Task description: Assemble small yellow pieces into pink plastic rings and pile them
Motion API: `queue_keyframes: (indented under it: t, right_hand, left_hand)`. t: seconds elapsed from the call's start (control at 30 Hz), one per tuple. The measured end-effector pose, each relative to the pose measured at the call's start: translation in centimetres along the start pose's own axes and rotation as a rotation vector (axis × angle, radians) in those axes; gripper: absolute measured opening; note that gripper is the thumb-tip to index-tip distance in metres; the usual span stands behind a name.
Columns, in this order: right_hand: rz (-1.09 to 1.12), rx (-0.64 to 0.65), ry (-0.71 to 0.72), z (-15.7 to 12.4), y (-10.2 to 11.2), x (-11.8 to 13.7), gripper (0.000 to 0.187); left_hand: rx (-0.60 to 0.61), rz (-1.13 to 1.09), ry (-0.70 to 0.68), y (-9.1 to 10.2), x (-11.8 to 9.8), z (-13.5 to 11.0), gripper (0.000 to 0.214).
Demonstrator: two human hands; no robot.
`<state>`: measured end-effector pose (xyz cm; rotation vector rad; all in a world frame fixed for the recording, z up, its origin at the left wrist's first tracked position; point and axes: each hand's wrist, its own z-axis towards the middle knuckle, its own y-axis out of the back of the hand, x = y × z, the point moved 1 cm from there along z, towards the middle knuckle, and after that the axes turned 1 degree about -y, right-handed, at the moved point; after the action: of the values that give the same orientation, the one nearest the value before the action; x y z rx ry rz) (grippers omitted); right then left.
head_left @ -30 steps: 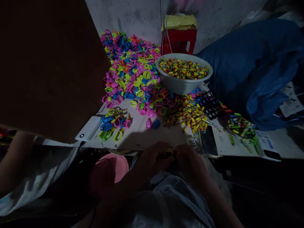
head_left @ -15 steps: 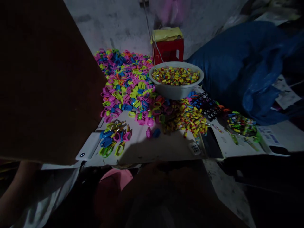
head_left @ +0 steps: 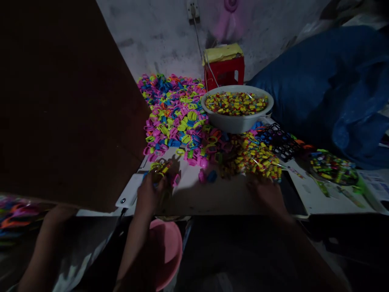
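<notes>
My left hand (head_left: pixel 149 191) is at the small heap of plastic toy watches (head_left: pixel 175 179) near the table's front edge. Its fingers curl round some of them, with a yellow-wrapped stick (head_left: pixel 165 167) on top. My right hand (head_left: pixel 263 191) reaches to the near edge of a loose pile of small yellow and red wrapped tubes (head_left: pixel 255 154). Its fingers are dark and blurred, so their grip does not show. A pink toy watch (head_left: pixel 202 176) and a blue one (head_left: pixel 212 176) lie between my hands.
A big heap of toy watches (head_left: pixel 173 117) lies behind. A white basin (head_left: pixel 237 121) holds more wrapped tubes. A black mesh basket (head_left: pixel 278 140), a dark phone (head_left: pixel 293 194) and a blue bag (head_left: pixel 306 89) are right. At left stand a cardboard box (head_left: pixel 69 109) and another person's arm (head_left: pixel 48 239).
Both my hands have come up from my lap onto the table, the left to the small watch heap, the right to the tube pile. The view has shifted slightly left.
</notes>
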<state>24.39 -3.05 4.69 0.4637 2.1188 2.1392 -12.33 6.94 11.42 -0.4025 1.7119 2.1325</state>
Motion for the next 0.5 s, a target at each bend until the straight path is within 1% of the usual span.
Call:
queue_keyframes:
  t: [0.07,0.1,0.13,0.2,0.23,0.27,0.3,0.33,0.37,0.4,0.43,0.5]
  right_hand:
    - [-0.033,0.025,0.053,0.3,-0.5,-0.2,0.029]
    - [-0.037,0.031,0.082,0.3,-0.8,-0.1,0.026]
    - [-0.035,0.032,0.096,0.2,-1.0,0.2,0.025]
    - [-0.017,0.031,0.076,0.1,-1.4,0.9,0.026]
    - [-0.004,0.037,0.06,0.1,-1.6,1.1,0.027]
    - [0.01,0.047,0.049,0.2,-1.7,1.3,0.028]
    - [0.024,0.055,0.047,0.3,-1.9,1.4,0.027]
    - [0.041,0.054,0.052,0.4,-2.0,1.5,0.024]
    - [0.071,0.041,0.059,0.4,-2.1,1.5,0.022]
    - [0.119,0.018,0.065,0.4,-2.2,1.6,0.021]
    - [0.189,-0.012,0.071,0.4,-2.3,1.7,0.021]
    - [0.381,-0.053,0.094,-0.1,-2.4,2.4,0.026]
  left_hand:
    - [-0.061,0.185,0.077,0.3,1.7,1.6,0.054]
    - [-0.061,0.243,0.116,0.1,2.4,2.2,0.053]
    - [-0.047,0.268,0.148,-0.2,3.1,2.6,0.054]
    - [-0.025,0.257,0.194,-0.9,4.0,3.1,0.057]
    - [-0.049,0.254,0.208,-1.3,4.1,3.1,0.059]
    - [-0.103,0.261,0.207,-1.6,4.1,3.0,0.061]
    - [-0.175,0.271,0.18,-1.8,3.8,2.7,0.064]
    - [-0.242,0.272,0.127,-2.2,3.2,2.3,0.064]
    - [-0.279,0.254,0.05,-2.6,2.3,1.8,0.062]
    - [-0.265,0.212,-0.043,-3.2,1.2,1.3,0.056]
    - [-0.204,0.147,-0.135,-4.0,0.0,0.7,0.049]
    - [-0.018,-0.017,-0.243,-6.3,-2.5,-0.3,0.035]
